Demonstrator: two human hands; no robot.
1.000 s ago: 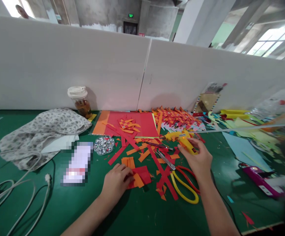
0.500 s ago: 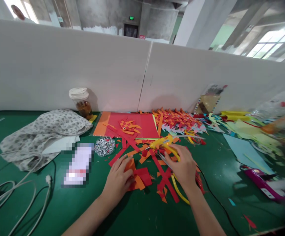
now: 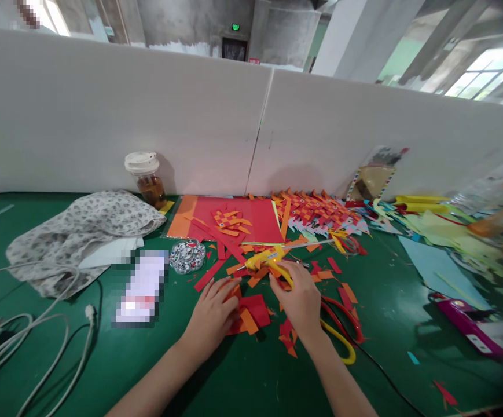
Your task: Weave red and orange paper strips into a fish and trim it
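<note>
With its fingers wrapped round it, my right hand (image 3: 300, 296) grips a yellow glue gun (image 3: 265, 258), whose nozzle points left. My left hand (image 3: 214, 310) rests over a folded red and orange paper piece (image 3: 254, 313), holding it near the green table top; the part under the fingers is hidden. Orange and red strips and scraps lie beyond and between the hands. Scissors with red and yellow handles (image 3: 350, 341) are beside my right wrist, their blades not visible. A woven red and orange paper fish (image 3: 229, 222) sits on a red sheet (image 3: 260, 214) farther back.
Left of the hands are a phone (image 3: 142, 286), a cloth (image 3: 90, 226), cables (image 3: 62, 324), a lidded cup (image 3: 147, 179) and a dish of googly eyes (image 3: 187, 256). Many woven fish (image 3: 320, 208) lie at the back. A purple power strip (image 3: 472, 327) and blue paper (image 3: 442, 269) are right.
My right hand has moved left and slightly down with the glue gun, nearer my left hand. The long crossed red strips beside it are no longer in view there, and the scissor handles show more.
</note>
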